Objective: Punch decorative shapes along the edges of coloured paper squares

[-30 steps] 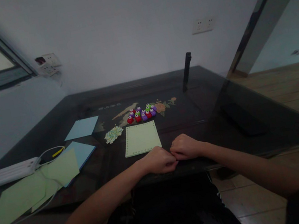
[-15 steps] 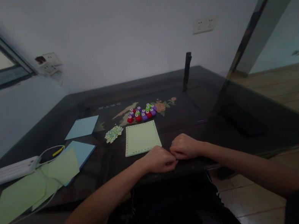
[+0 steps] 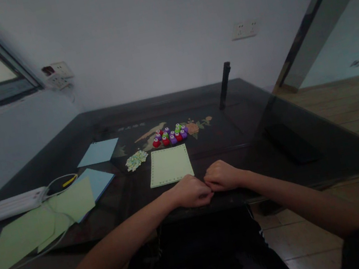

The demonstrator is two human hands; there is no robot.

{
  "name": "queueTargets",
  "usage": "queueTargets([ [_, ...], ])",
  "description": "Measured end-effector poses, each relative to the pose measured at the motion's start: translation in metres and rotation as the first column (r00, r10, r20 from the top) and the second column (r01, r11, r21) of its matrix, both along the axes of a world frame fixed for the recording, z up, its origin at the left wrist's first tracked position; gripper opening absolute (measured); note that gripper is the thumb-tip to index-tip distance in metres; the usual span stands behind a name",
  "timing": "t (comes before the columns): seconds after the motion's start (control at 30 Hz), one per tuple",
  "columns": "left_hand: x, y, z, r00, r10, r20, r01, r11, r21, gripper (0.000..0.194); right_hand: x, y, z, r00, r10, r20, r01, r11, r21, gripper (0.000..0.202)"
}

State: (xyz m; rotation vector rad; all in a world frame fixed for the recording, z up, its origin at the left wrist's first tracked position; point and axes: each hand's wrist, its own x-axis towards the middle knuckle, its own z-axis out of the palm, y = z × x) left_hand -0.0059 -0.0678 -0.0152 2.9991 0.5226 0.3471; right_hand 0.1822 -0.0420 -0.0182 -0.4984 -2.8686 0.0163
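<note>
My left hand [image 3: 192, 191] is closed in a fist at the table's front edge, just below a pale green sheet with a marked border [image 3: 170, 165]. Against it rests my right hand [image 3: 223, 175], also a fist, the knuckles of both touching. Nothing shows in either. Beyond the sheet sits a cluster of small red, purple and green pieces with eye-like tops [image 3: 172, 135]. A small heap of pale paper bits [image 3: 136, 159] lies to the sheet's left.
Blue sheets [image 3: 99, 152], green sheets [image 3: 29, 230] and a white device with a cable [image 3: 16, 205] lie on the left. A black upright object [image 3: 225, 85] stands at the back of the dark table [image 3: 216, 146]. A dark flat object [image 3: 291, 143] lies at right.
</note>
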Motion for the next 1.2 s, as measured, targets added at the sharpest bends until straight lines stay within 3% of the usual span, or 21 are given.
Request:
queueTargets([
  [1.2, -0.0015, 0.0011, -0.0025, 0.999, -0.023, 0.036, 0.023, 1.000, 0.001, 0.025, 0.0001, -0.0004, 0.0008, 1.000, -0.003, 0.000, 0.003, 1.000, -0.022, 0.026],
])
